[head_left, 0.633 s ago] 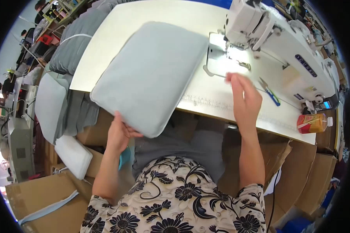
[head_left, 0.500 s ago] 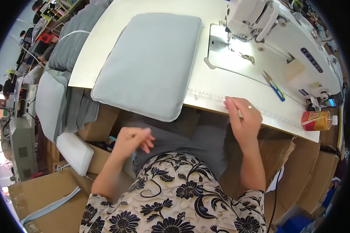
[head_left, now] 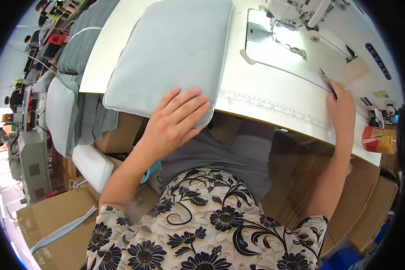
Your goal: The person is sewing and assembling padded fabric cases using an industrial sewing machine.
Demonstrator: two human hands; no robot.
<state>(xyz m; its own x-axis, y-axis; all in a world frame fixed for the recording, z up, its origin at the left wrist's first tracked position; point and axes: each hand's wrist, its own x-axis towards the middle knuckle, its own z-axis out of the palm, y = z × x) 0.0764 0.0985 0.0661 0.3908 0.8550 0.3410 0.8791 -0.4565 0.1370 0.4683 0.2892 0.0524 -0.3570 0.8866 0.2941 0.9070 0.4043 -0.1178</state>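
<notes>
A light grey padded cushion with piped edges lies on the white sewing table, its front corner at the table's front edge. My left hand rests on that corner, fingers stretched out over the fabric. At the right, my right hand has its fingers closed on the dark-handled scissors, whose blades point up toward the machine bed. The white sewing machine stands behind that hand, its lit needle area above the metal plate.
Stacked grey cut pieces are at the left, with more hanging below. A white foam pad and cardboard boxes lie lower left. An orange-red bottle stands at the table's right corner; more cardboard is lower right.
My left hand has moved up onto the cushion from below it. My right hand has moved right and taken hold of the scissors. The cushion now appears higher in view.
</notes>
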